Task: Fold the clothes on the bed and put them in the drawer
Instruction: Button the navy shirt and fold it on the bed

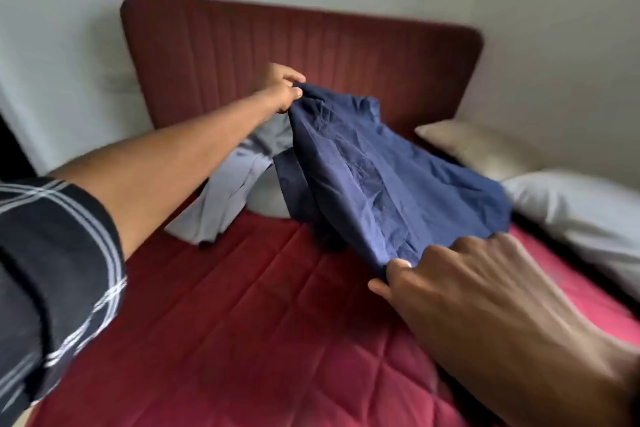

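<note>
Head view: dark red ribbed padded headboard (pixel 301 55) against pale wall. Red quilted bedspread (pixel 242 305) below. Beige pillow (pixel 474 149) and grey pillow (pixel 581 211) at right. Crumpled light grey garment (pixel 232 191) behind left forearm, partly hidden. Navy blue wrinkled cotton garment (pixel 388 177) lifted above bedspread, stretched between hands. Left hand (pixel 282 88) pinches its far corner. Right hand (pixel 460 284) grips near edge, fingers curled over cloth.

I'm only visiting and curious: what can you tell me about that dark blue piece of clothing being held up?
The navy garment looks like thin, creased woven cloth. It is stretched, sloping, above the red quilt. The left hand pinches its far, higher end; the right hand grips its near edge. One part hangs to the quilt, beside a grey garment.
</note>
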Demonstrator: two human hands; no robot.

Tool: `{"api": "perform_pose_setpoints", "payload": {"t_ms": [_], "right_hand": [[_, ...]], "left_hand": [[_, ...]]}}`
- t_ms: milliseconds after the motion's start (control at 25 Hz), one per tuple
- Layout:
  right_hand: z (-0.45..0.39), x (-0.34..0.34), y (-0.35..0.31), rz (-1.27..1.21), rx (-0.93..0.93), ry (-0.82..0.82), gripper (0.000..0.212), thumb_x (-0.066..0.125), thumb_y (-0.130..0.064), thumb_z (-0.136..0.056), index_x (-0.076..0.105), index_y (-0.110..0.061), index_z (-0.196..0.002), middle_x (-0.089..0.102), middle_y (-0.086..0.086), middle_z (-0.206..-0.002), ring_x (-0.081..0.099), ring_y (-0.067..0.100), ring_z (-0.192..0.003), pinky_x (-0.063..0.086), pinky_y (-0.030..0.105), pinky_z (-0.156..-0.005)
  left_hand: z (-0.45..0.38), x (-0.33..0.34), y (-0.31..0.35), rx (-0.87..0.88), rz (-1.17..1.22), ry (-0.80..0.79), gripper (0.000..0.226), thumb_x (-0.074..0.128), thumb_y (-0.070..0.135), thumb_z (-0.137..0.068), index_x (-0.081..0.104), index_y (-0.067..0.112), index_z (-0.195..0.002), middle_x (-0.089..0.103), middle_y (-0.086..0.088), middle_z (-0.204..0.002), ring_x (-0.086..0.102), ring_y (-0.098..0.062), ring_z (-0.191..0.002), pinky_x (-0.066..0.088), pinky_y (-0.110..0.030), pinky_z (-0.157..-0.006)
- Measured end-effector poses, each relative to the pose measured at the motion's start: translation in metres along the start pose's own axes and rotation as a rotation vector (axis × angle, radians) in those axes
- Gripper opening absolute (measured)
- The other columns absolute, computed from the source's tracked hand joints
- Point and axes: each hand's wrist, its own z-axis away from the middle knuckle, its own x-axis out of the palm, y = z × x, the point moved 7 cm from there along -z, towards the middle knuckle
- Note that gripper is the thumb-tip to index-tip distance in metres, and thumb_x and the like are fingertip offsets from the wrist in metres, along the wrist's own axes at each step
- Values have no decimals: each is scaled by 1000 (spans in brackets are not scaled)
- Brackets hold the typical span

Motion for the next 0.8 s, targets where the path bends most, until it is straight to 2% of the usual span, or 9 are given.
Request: {"api": "perform_pose_setpoints", "payload": {"t_ms": [40,120,240,320,400,480,600,680,800], "right_hand": [[-3,33,-18,-151,-34,-55,53,98,-25,-51,46,-22,-56,40,0,-43,46,27,-33,18,27,-45],[-16,99,-65,-173,-20,-79,48,97,-28,-49,51,-21,-60,42,0,-44,47,29,-33,19,27,-42],[-42,155,-140,-308,-1,-85,27,77,-37,-71,60,-19,-61,46,2,-41,50,28,-30,27,26,-33],[-50,176,-201,-380,-63,-66,35,51,-38,-83,64,-15,-59,49,4,-40,51,26,-28,32,26,-31],[-56,194,-262,-427,-86,-96,41,45,-38,-82,66,-12,-58,53,5,-42,53,24,-29,35,25,-30],[-60,201,-315,-450,-99,-139,38,60,-41,-77,64,-12,-52,51,2,-40,52,20,-28,36,24,-31],[-57,210,-381,-417,-189,-251,36,93,-38,-47,65,-15,-51,48,-3,-39,50,18,-27,41,31,-33],[-56,213,-405,-449,-163,-321,42,97,-40,-39,67,-15,-53,49,-2,-38,50,16,-28,39,28,-33],[-56,219,-434,-513,-110,-388,47,97,-45,-41,74,-11,-64,52,-2,-39,51,15,-29,34,23,-32]], "left_hand": [[3,2,-43,-43,-49,5,32,68,6,-91,74,15,-121,74,-8,-106,68,-10,-81,55,-16,-73],[21,1,-147,-166,-183,25,30,69,18,-90,77,30,-116,76,1,-117,70,-17,-104,56,-25,-92],[56,-12,-278,-249,-392,14,30,66,28,-90,73,41,-117,73,1,-122,64,-23,-118,51,-30,-99],[81,-26,-330,-261,-455,-35,32,63,30,-93,70,38,-122,71,1,-125,61,-26,-123,48,-33,-102],[108,-52,-367,-235,-520,-93,32,60,27,-95,68,39,-124,71,-1,-126,60,-29,-123,47,-37,-104],[131,-79,-392,-223,-551,-117,32,59,25,-97,68,40,-124,71,-4,-124,61,-31,-121,49,-40,-103],[162,-119,-421,-204,-543,-61,31,58,23,-99,68,39,-124,71,-4,-122,62,-30,-119,49,-37,-100],[178,-141,-438,-216,-570,-47,30,59,22,-99,70,35,-124,73,-2,-122,64,-28,-118,50,-34,-98],[188,-164,-460,-228,-633,-23,28,61,24,-99,72,35,-123,75,-1,-119,68,-29,-113,52,-34,-93]]}}
